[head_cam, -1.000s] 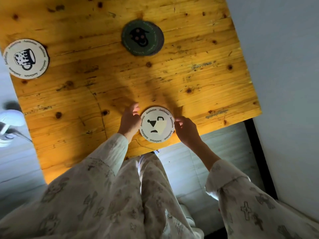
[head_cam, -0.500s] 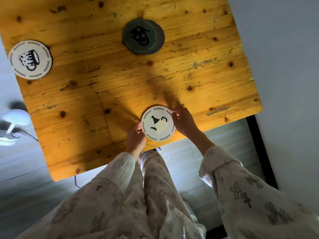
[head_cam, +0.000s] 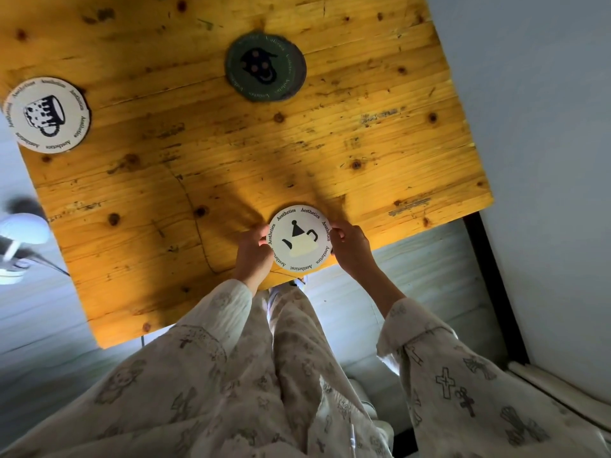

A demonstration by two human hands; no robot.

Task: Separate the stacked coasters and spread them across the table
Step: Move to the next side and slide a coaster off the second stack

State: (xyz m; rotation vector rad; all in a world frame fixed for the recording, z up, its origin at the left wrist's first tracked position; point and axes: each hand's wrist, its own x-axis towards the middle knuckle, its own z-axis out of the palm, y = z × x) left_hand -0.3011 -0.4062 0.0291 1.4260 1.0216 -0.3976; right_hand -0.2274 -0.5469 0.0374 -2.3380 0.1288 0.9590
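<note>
Both hands (head_cam: 254, 256) — one teapot coaster (head_cam: 299, 239)

Knotty pine table (head_cam: 251, 153) beside pale wall (head_cam: 542, 127).

Left hand (head_cam: 253, 251): fingers curled, fingertips pinching left rim of teapot coaster (head_cam: 299, 238). Right hand (head_cam: 352, 246): mirrored, clasping right rim. Forearms converging from below, patterned sleeves (head_cam: 218, 312) pulled back off wrists.

Desk (head_cam: 211, 166) showing amber pine w/ dark knots. Near coaster (head_cam: 299, 239) showing cream w/ black teapot print & ring text; left coaster (head_cam: 46, 114) white w/ black mug; far coaster (head_cam: 266, 67) dark green. Sleeves (head_cam: 463, 385) showing beige w/ cross prints.
</note>
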